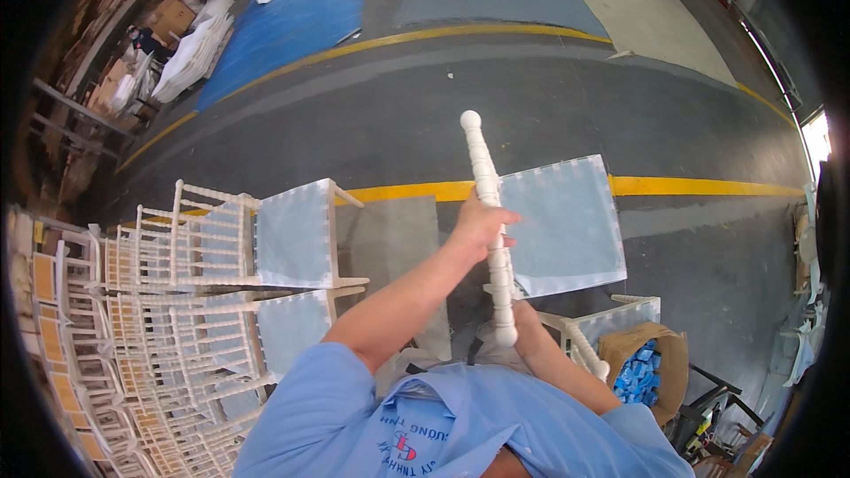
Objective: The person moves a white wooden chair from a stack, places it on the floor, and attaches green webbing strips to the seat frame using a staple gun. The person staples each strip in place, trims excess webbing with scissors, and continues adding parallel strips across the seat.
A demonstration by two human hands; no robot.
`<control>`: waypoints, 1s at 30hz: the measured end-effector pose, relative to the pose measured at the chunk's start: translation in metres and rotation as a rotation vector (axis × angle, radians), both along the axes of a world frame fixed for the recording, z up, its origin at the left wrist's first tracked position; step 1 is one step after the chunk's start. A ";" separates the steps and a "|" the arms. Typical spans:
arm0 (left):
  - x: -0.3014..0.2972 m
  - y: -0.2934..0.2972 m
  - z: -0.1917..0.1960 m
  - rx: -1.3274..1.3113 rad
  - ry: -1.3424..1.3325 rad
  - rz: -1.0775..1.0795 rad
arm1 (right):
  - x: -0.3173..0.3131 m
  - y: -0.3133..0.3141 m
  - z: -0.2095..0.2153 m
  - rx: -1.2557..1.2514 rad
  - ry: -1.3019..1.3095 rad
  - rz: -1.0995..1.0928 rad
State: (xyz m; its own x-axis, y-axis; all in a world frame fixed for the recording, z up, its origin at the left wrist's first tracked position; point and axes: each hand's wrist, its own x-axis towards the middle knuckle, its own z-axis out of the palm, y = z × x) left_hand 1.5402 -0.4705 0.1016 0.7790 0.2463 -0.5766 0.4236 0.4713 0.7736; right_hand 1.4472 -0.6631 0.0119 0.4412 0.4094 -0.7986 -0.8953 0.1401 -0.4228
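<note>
1. Chair [567,230], off-white w/ turned parts, was directly in front of the person, over the dark floor [354,137]; seat extended to the right of the back, which showed nearly edge-on. Legs n/v, so couldn't tell if it was lifted fully clear.
2. Left grip [482,224] was wrapped round the ringed post [481,164] approx. midway, thumb lying across toward the seat side.
3. Right grip [529,326] was close by the post's lower end, partly hidden behind it; couldn't tell how far its fingers were bent or what they held.
4. Wt: prob. light to mod. for its bulk, judging by the slim parts; seat likely pulled the load off-centre to the right.
5. Stiffness: frame looked rigid, w/ little flex expected. Rings prob. gave decent purchase, tho' the smooth finish might've been a bit slick.
6. Fragility: pale finish prob. scuffed easily, esp. vs. other chairs [297,235] in rows at left or the carton [677,381] of blue packets [639,373] at right.
7. Best hold: post, mid + lower end, hands apart vs. twist; seat edge = poorer purchase.
</note>
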 end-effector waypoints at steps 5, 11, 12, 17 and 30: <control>-0.087 0.111 0.022 0.118 0.031 -0.008 | -0.091 0.106 -0.039 0.081 -0.271 0.130; -0.190 0.252 0.015 0.147 -0.045 -0.105 | -0.180 0.281 -0.087 -0.106 0.355 -0.279; -0.222 0.288 0.009 0.161 -0.017 -0.074 | -0.207 0.313 -0.073 -0.152 0.411 -0.201; -0.262 0.387 -0.012 0.080 -0.057 -0.133 | -0.260 0.416 -0.102 0.041 0.530 -0.327; -0.332 0.476 -0.053 0.269 0.107 0.084 | -0.264 0.285 -0.076 -0.048 -0.299 0.466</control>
State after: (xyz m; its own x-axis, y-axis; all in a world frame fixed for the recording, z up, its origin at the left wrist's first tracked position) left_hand 1.2082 0.0059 0.0490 0.6880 0.4623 -0.5594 0.4775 0.2920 0.8287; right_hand 1.1828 -0.3785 -0.0641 0.4327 0.5817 -0.6887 -0.6977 -0.2678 -0.6645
